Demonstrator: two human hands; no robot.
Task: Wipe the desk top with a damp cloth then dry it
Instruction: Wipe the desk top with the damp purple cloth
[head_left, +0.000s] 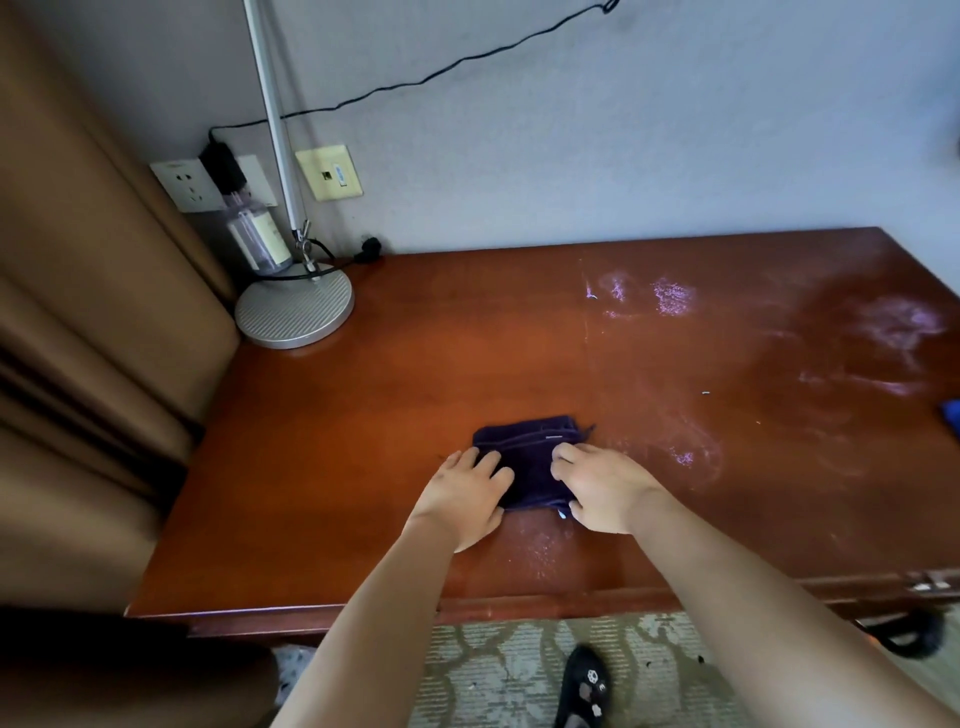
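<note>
Both hands are down on the cloth (524, 457), a dark purple one folded into a thick pad that lies on the counter (363, 415) a little in from the front edge, nearer the left end than the right. The left hand (462, 499) lies flat over the cloth's left side: its fingers (485, 462) are straight and slightly spread, their tips resting on the fabric, the palm low on the wood just beside it. The right hand (602, 493) sits on the right side, and here the fingers are curled, knuckles up, tips tucked into the cloth at its top fold; it looks like a pinch on the fabric, though the thumb is hidden under the hand. The cloth's near edge shows between the two wrists, with a small pale tag poking out by the right hand.

On the wood to the right of the cloth there are pale, cloudy smears (670, 299), spreading toward the back right corner, and a thin dull film near the front edge under the forearms. At the back left corner stands a lamp base (293, 309), round and grey, with its pole rising up the wall and a clear bottle (260, 239) just behind it. A scrap of blue (953, 415) peeks in at the right edge.
</note>
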